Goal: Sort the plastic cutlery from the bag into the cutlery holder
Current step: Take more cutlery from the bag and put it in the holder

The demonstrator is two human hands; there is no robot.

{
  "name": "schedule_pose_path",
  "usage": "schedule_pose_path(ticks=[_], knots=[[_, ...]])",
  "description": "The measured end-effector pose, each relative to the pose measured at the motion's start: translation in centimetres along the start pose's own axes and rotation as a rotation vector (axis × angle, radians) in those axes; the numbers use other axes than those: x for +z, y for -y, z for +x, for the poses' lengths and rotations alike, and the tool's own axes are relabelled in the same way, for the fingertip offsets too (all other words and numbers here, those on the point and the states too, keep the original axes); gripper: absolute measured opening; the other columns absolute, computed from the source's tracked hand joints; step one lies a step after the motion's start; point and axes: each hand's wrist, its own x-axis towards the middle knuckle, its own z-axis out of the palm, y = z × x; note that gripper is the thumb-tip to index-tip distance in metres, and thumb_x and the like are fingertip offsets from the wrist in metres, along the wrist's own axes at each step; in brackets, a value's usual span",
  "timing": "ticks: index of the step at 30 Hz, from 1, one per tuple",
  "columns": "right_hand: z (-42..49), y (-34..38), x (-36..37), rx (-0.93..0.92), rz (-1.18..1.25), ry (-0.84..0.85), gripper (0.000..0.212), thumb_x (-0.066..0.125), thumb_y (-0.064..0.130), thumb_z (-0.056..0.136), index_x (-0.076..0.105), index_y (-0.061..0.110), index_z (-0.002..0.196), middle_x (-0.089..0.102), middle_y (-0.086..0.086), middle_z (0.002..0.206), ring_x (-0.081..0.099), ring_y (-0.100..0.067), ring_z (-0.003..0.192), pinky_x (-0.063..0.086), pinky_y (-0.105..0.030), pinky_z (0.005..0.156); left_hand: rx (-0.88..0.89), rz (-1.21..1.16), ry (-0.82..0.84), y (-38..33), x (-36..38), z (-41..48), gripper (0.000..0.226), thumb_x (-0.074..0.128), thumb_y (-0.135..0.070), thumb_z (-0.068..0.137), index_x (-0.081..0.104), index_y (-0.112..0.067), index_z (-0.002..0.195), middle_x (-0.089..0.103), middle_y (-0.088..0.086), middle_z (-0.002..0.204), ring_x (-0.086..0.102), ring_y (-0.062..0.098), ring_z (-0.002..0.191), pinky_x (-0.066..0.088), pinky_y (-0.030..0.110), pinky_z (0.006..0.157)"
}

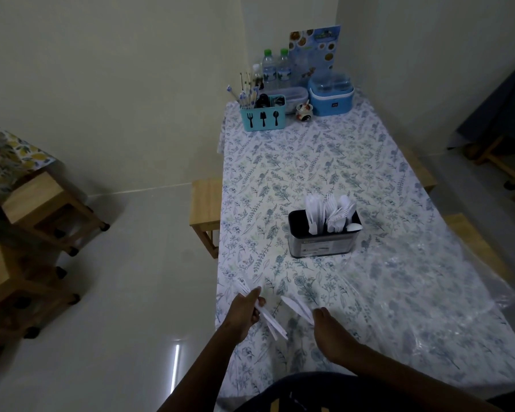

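Cutlery (269, 321) of white plastic is in my left hand (246, 312) at the near left corner of the desk (309, 162). My fingers (254, 294) curl round the bundle, and its ends stick out both ways across the desk's edge. My right hand (329, 328) holds a second bunch (298, 309) that points up and left toward the other hand; the two bunches are near each other but apart. The holder (324, 243) stands upright mid-desk, well apart from both hands, with white cutlery standing in its compartments. The bag (434, 281), clear and crumpled, lies just beside it on the right and hangs over that edge. A blue caddy (262, 118) and bottles (275, 69) stand at the far end.
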Motion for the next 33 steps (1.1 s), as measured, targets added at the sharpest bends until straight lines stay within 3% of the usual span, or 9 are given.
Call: schedule_pose_path(ticks=[2, 4, 8, 12, 16, 21, 23, 27, 33], knots=[[0.0, 0.3, -0.4, -0.034, 0.082, -0.013, 0.021, 0.039, -0.002, 0.090, 0.043, 0.004, 0.109, 0.041, -0.007, 0.100, 0.029, -0.001, 0.063, 0.028, -0.018, 0.053, 0.007, 0.043, 0.053, 0.0, 0.4, -0.2, 0.031, 0.060, -0.031, 0.093, 0.061, -0.007, 0.073, 0.054, 0.007, 0.069, 0.035, 0.008, 0.042, 0.030, 0.020, 0.044], [0.1, 0.9, -1.1, -0.058, 0.196, -0.055, 0.006, 0.037, 0.007, 0.095, 0.041, 0.011, 0.096, 0.038, -0.002, 0.090, 0.033, -0.004, 0.065, 0.038, -0.026, 0.063, 0.011, 0.049, 0.099, -0.2, 1.0, -0.5, 0.032, 0.061, -0.030, 0.092, 0.061, -0.006, 0.072, 0.053, 0.009, 0.071, 0.035, 0.009, 0.043, 0.031, 0.020, 0.044], [0.3, 2.3, -2.3, -0.089, 0.347, -0.015, 0.001, 0.040, 0.014, 0.097, 0.040, 0.013, 0.096, 0.055, -0.003, 0.089, 0.049, -0.008, 0.069, 0.038, -0.023, 0.059, -0.002, 0.013, 0.179, -1.0, 2.1, -1.4, 0.025, 0.060, -0.028, 0.093, 0.064, -0.004, 0.087, 0.060, 0.009, 0.073, 0.039, 0.010, 0.048, 0.033, 0.019, 0.047], [0.4, 2.5, -2.7, -0.035, 0.444, 0.023, 0.011, 0.039, 0.019, 0.097, 0.041, 0.010, 0.103, 0.063, -0.009, 0.099, 0.058, -0.017, 0.077, 0.045, -0.028, 0.064, -0.020, 0.012, 0.257, -1.5, 2.8, -2.0, 0.028, 0.060, -0.033, 0.092, 0.059, -0.007, 0.100, 0.060, 0.006, 0.075, 0.043, 0.009, 0.052, 0.036, 0.018, 0.051], [-0.2, 3.0, -3.3, -0.049, 0.432, 0.071, 0.008, 0.035, 0.022, 0.100, 0.038, 0.015, 0.099, 0.060, -0.008, 0.097, 0.057, -0.014, 0.070, 0.045, -0.025, 0.058, -0.023, -0.024, 0.261, -1.9, 3.2, -2.4, 0.026, 0.062, -0.033, 0.090, 0.063, -0.007, 0.090, 0.062, 0.007, 0.074, 0.044, 0.009, 0.053, 0.037, 0.017, 0.050], [-0.3, 3.3, -4.1, -0.094, 0.429, 0.104, 0.014, 0.037, 0.022, 0.100, 0.035, 0.023, 0.086, 0.046, 0.004, 0.075, 0.042, -0.006, 0.059, 0.035, -0.026, 0.055, 0.001, -0.071, 0.263, -1.7, 3.4, -2.8, 0.014, 0.069, -0.024, 0.082, 0.066, -0.011, 0.085, 0.062, 0.004, 0.070, 0.040, 0.005, 0.047, 0.035, 0.013, 0.043], [-0.4, 3.4, -4.4, -0.088, 0.387, 0.102, 0.012, 0.037, 0.025, 0.101, 0.035, 0.019, 0.091, 0.044, 0.007, 0.072, 0.042, -0.006, 0.057, 0.034, -0.024, 0.052, 0.024, -0.064, 0.243, -1.6, 3.8, -3.0, 0.013, 0.073, -0.024, 0.076, 0.068, -0.012, 0.078, 0.061, 0.004, 0.069, 0.040, 0.004, 0.045, 0.036, 0.013, 0.041], [-0.5, 3.5, -4.5, -0.097, 0.395, 0.107, 0.008, 0.037, 0.024, 0.100, 0.036, 0.018, 0.096, 0.049, 0.005, 0.076, 0.047, -0.009, 0.061, 0.038, -0.028, 0.057, 0.087, 0.016, 0.209, -1.6, 4.4, -3.1, 0.016, 0.074, -0.026, 0.081, 0.069, -0.015, 0.070, 0.057, 0.002, 0.067, 0.037, 0.006, 0.047, 0.033, 0.015, 0.043], [-1.3, 3.7, -5.6, -0.114, 0.440, 0.120, 0.013, 0.036, 0.021, 0.101, 0.041, 0.013, 0.109, 0.058, 0.006, 0.088, 0.058, -0.007, 0.077, 0.047, -0.023, 0.070, 0.149, 0.065, 0.218, -1.9, 5.4, -3.7, 0.019, 0.074, -0.025, 0.081, 0.060, -0.011, 0.079, 0.049, -0.001, 0.060, 0.035, 0.008, 0.048, 0.028, 0.019, 0.044]])
